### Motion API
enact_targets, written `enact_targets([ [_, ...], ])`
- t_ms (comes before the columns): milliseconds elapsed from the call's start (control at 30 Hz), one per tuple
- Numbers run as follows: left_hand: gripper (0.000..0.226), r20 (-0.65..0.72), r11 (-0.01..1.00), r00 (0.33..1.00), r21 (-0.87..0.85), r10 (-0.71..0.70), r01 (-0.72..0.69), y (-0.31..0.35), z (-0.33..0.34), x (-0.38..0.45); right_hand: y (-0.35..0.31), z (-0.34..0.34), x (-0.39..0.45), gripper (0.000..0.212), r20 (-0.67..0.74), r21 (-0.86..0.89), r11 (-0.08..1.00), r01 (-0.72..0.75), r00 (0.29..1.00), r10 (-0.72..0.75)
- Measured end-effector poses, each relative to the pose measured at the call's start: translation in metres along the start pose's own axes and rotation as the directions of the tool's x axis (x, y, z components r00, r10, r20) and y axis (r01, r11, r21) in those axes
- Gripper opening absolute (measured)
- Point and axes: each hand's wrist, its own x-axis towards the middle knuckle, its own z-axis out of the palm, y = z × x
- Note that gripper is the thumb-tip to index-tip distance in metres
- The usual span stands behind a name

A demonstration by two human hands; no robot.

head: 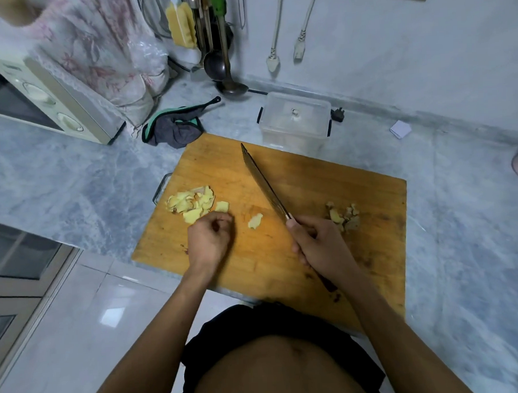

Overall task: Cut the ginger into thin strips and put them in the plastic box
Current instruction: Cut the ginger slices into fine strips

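A cream microwave oven (39,96) stands on the grey marble counter (58,181). Draped over it is a pink floral cloth (97,46). Right of the oven lies a crumpled grey-and-green rag (174,128); further right, dark metal ladles (219,64) hang.

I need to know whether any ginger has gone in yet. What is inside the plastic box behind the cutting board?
The plastic box has its lid on. Through the cloudy walls something pale shows low inside, but I cannot tell what. The ginger slices lie on the cutting board.
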Motion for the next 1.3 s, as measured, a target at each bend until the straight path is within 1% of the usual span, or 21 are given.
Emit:
enact_targets([
  [67, 0.02, -0.089, 0.998, 0.995, 0.059, 0.039, -0.034, -0.014, -0.017, 0.003, -0.002, 0.002, 0.003, 0.027, 0.009, -0.008, 1.0, 0.011, 1.0, -0.011],
  [133, 0.026, -0.152, 0.981, 0.985, 0.19, 0.079, -0.049, -0.026, -0.031, 0.013, -0.003, 0.004, 0.005, 0.028, 0.021, -0.023, 0.999, 0.03, 0.999, -0.03],
  [167, 0.03, -0.162, 0.966, 0.984, 0.255, 0.074, -0.03, -0.029, -0.038, 0.019, -0.004, 0.006, 0.005, 0.028, 0.025, -0.028, 0.999, 0.036, 0.999, -0.035],
  [233, 0.038, -0.143, 0.934, 0.989, 0.356, 0.032, 0.021, -0.033, -0.047, 0.029, -0.005, 0.008, 0.007, 0.029, 0.034, -0.028, 0.999, 0.04, 0.999, -0.039],
  [267, 0.039, -0.12, 0.921, 0.992, 0.39, 0.028, 0.022, -0.035, -0.05, 0.034, -0.006, 0.01, 0.007, 0.029, 0.038, -0.024, 0.999, 0.039, 0.999, -0.038],
  [367, 0.032, -0.051, 0.889, 0.997, 0.456, 0.062, -0.032, -0.04, -0.055, 0.041, -0.008, 0.014, 0.009, 0.028, 0.058, -0.025, 0.999, 0.043, 0.997, -0.042],
  [433, 0.027, -0.036, 0.886, 0.995, 0.46, 0.089, -0.063, -0.042, -0.057, 0.044, -0.009, 0.017, 0.01, 0.028, 0.071, -0.028, 0.999, 0.043, 0.997, -0.041],
  [500, 0.021, -0.051, 0.889, 0.991, 0.449, 0.125, -0.089, -0.046, -0.06, 0.047, -0.009, 0.021, 0.012, 0.028, 0.072, -0.025, 0.999, 0.034, 0.997, -0.032],
  [600, 0.02, -0.09, 0.91, 0.987, 0.406, 0.136, -0.088, -0.05, -0.06, 0.046, -0.009, 0.024, 0.013, 0.03, 0.069, -0.026, 0.999, 0.024, 0.997, -0.022],
  [667, 0.021, -0.145, 0.951, 0.983, 0.302, 0.109, -0.061, -0.048, -0.059, 0.042, -0.009, 0.025, 0.014, 0.028, 0.068, -0.026, 0.999, 0.025, 0.997, -0.023],
  [767, 0.02, -0.204, 0.997, 0.978, 0.056, -0.032, 0.045, -0.039, -0.058, 0.035, -0.009, 0.024, 0.013, 0.027, 0.051, -0.035, 0.999, 0.032, 0.998, -0.03],
  [833, 0.015, -0.157, 0.987, 0.978, -0.109, -0.136, 0.119, -0.033, -0.056, 0.03, -0.008, 0.023, 0.012, 0.029, 0.029, -0.039, 0.999, 0.021, 0.999, -0.02],
  [900, 0.016, -0.064, 0.954, 0.979, -0.246, -0.195, 0.174, -0.026, -0.052, 0.024, -0.006, 0.022, 0.01, 0.03, 0.006, -0.037, 0.999, 0.007, 1.0, -0.007],
  [933, 0.018, -0.007, 0.938, 0.978, -0.282, -0.21, 0.2, -0.024, -0.049, 0.02, -0.005, 0.022, 0.009, 0.031, -0.004, -0.03, 1.0, 0.003, 1.0, -0.004],
  [1000, 0.017, 0.104, 0.923, 0.968, -0.292, -0.23, 0.251, -0.023, -0.038, 0.015, -0.002, 0.019, 0.004, 0.029, -0.027, -0.017, 1.0, 0.001, 1.0, -0.001],
  [1067, 0.014, 0.191, 0.931, 0.953, -0.237, -0.234, 0.276, -0.02, -0.024, 0.012, 0.0, 0.015, -0.002, 0.025, -0.046, -0.009, 1.0, -0.007, 0.999, 0.006],
  [1133, 0.01, 0.253, 0.953, 0.943, -0.156, -0.216, 0.26, -0.012, -0.009, 0.01, 0.004, 0.012, -0.005, 0.025, -0.065, 0.007, 1.0, -0.015, 0.998, 0.016],
  [1200, 0.01, 0.283, 0.969, 0.941, -0.106, -0.184, 0.222, -0.001, 0.004, 0.008, 0.008, 0.01, -0.008, 0.026, -0.091, 0.026, 0.999, -0.029, 0.995, 0.032],
  [1233, 0.01, 0.288, 0.971, 0.942, -0.109, -0.174, 0.213, 0.005, 0.01, 0.008, 0.01, 0.009, -0.008, 0.026, -0.105, 0.038, 0.999, -0.036, 0.994, 0.04],
  [1300, 0.014, 0.286, 0.964, 0.938, -0.123, -0.194, 0.237, 0.012, 0.02, 0.011, 0.013, 0.008, -0.01, 0.024, -0.13, 0.064, 0.997, -0.041, 0.99, 0.049],
])
